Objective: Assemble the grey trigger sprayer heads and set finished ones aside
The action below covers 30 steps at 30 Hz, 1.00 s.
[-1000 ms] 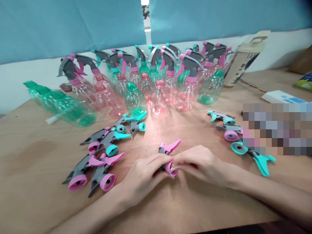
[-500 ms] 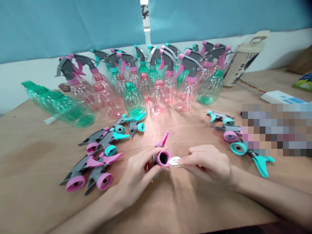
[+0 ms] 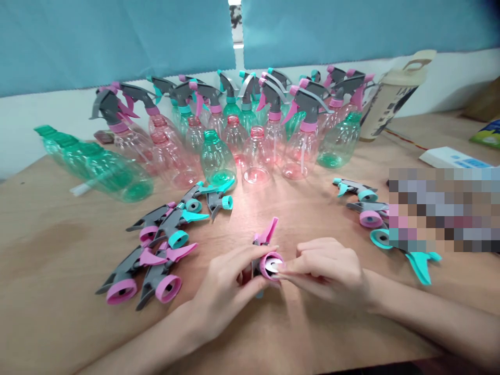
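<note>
My left hand is closed around a grey and pink spray trigger head, whose pink collar faces up toward me. A small white disc, which looks like a gasket, lies at the mouth of that collar, partly inside it. The thumb and forefinger of my right hand pinch the disc's right edge. To the left lie several loose trigger heads with pink or turquoise collars. More loose trigger heads lie to the right.
Behind my hands stand several green and pink clear bottles, many topped with trigger heads. Green bottles line the left side. A cream tumbler and a white box are at the right. A pixelated patch covers the right edge.
My right hand has brought the white gasket from beside the pink collar into its mouth. The trigger head in my left hand has shifted slightly right and down.
</note>
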Tool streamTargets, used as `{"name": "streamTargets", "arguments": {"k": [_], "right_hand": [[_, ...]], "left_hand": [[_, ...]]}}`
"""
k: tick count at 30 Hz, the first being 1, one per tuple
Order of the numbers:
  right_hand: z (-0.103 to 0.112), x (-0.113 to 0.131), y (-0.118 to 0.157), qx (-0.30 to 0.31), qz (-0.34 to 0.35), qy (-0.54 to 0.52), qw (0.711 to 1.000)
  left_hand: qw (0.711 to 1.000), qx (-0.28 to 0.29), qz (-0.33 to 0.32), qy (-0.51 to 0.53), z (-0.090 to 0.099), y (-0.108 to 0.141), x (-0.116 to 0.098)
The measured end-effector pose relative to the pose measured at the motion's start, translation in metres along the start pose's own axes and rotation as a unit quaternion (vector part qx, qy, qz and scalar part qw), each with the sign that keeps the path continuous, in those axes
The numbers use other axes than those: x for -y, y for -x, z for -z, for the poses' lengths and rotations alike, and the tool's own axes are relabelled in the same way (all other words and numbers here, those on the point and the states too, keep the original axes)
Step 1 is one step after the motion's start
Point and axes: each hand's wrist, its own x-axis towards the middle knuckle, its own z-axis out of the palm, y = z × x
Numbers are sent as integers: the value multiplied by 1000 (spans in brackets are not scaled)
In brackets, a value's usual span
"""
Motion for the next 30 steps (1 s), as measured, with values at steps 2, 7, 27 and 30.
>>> {"name": "streamTargets", "arguments": {"k": [2,7,27,30], "right_hand": [[-1,-1,0,5,-8,-8,1000],[0,-3,1,14,-10,-12,1000],[3,-5,2,58,-79,-58,993],[3,-3,1,61,-84,-56,993]], "left_hand": [[1000,-2,0,-4,1,0,0],[1000,-5,-5,-5,2,0,1],[998,-1,-52,-37,2,2,6],[997,-2,-63,-41,2,2,7]]}}
